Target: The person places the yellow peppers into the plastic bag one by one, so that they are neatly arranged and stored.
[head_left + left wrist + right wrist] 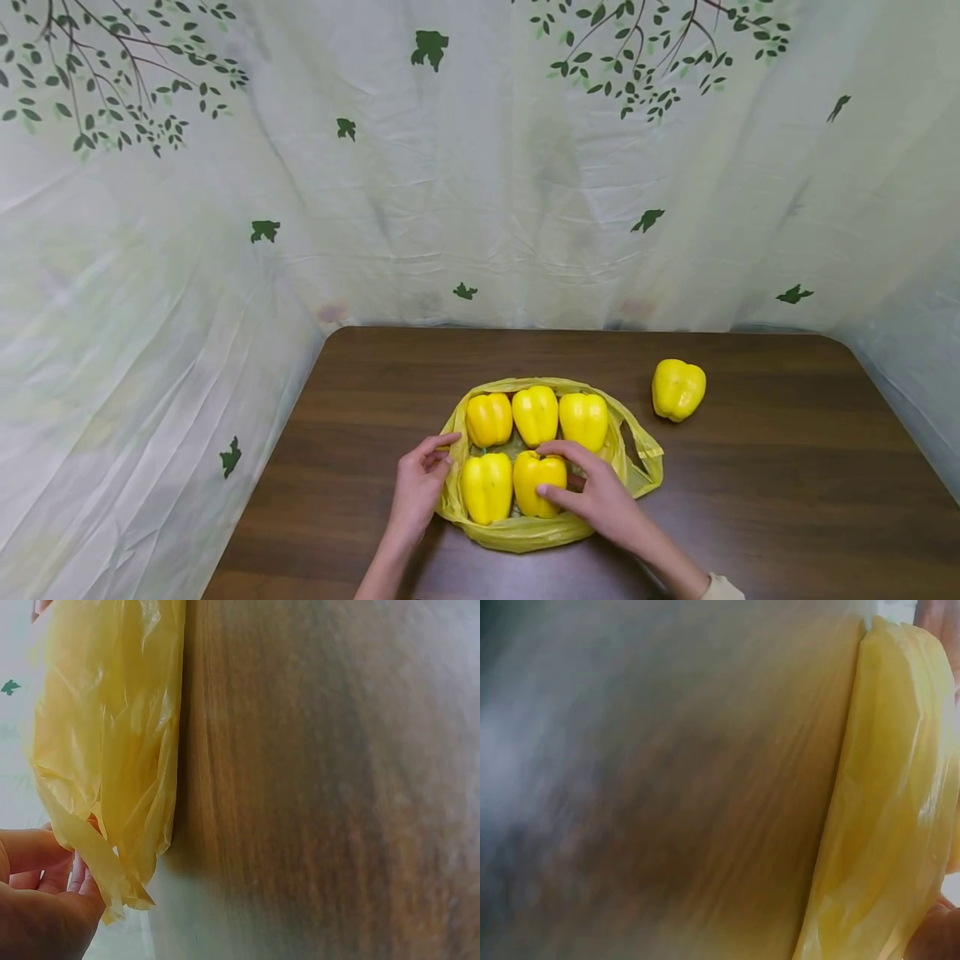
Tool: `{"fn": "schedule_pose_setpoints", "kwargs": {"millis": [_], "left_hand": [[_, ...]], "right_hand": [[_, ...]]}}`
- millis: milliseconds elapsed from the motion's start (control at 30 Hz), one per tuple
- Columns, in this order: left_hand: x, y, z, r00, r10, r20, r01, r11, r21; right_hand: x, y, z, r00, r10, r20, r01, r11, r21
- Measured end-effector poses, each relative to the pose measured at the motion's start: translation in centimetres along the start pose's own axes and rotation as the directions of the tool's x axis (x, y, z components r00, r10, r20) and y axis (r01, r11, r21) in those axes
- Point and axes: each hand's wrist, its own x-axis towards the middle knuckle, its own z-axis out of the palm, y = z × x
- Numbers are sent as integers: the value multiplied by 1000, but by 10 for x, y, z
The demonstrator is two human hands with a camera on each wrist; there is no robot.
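An open yellow plastic bag [525,540] lies on the table with several yellow bell peppers inside, three in its back row and two in front. My right hand [609,500] reaches over the bag's right side and holds the front right bell pepper [529,483] between thumb and fingers. At the left rim, my left hand [418,485] grips the bag's edge; the left wrist view shows thumb and fingers around a loose strip of the bag [105,859]. Beside the left hand sits the front left bell pepper [486,487]. The bag's outer side [889,787] fills the right of the right wrist view.
One more yellow bell pepper [678,390] stands outside the bag, towards the table's back right. The brown wooden table [787,467] has rounded back corners. A pale curtain [480,208] with leaf prints hangs behind it and along the sides.
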Motion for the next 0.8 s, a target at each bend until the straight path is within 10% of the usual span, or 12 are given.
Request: {"fn": "schedule_pose_setpoints", "kwargs": {"millis": [333,800], "left_hand": [[1,1,0,1000,1,-9,-1,1000,0],[0,1,-1,1000,2,-15,-2,1000,12]], "right_hand": [[6,4,2,995,103,-15,-103,995,16],[9,2,-3,999,33,15,-30,990,-138]]}}
